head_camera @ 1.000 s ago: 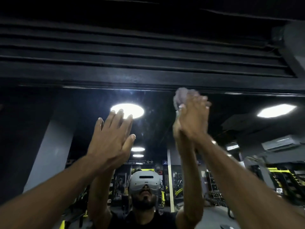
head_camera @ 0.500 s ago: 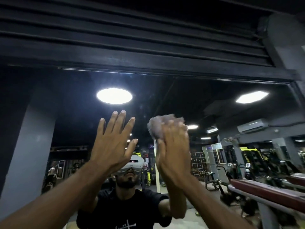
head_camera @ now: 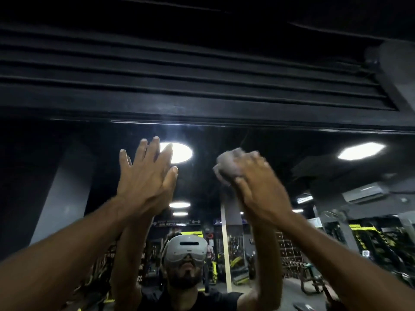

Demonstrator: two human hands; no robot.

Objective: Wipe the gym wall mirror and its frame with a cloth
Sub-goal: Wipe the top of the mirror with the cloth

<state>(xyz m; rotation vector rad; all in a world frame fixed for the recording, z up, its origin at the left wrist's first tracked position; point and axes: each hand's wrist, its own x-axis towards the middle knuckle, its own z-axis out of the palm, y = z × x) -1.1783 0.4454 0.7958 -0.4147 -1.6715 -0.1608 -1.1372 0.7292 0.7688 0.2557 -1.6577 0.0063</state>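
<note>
The wall mirror [head_camera: 292, 158] fills the lower part of the view. A gym hall is reflected in it, with black and yellow equipment [head_camera: 370, 239], bright ceiling lights [head_camera: 359, 151] and a wall air conditioner [head_camera: 363, 193]. The black frame [head_camera: 202, 110] runs across the view above the glass as a wide horizontal bar, and dark ribbed strips [head_camera: 179, 63] are stacked above that bar. Both hands are raised to the upper part of the glass, below the top bar and apart from it.

The left hand [head_camera: 146, 176] is held flat, with the fingers straight and close together and the thumb set slightly apart on the right. Its palm is turned to the glass and meets its own reflection there.

The right hand [head_camera: 258, 185] is placed to the right of the left hand and is blurred. Its fingers are curled round the cloth [head_camera: 226, 164], a pale grey crumpled wad that projects from the upper left of this hand at the glass surface. Whether the wad is pressed onto the glass cannot be told.

A white headset [head_camera: 186, 248] is seen in the reflection at the bottom centre
</note>
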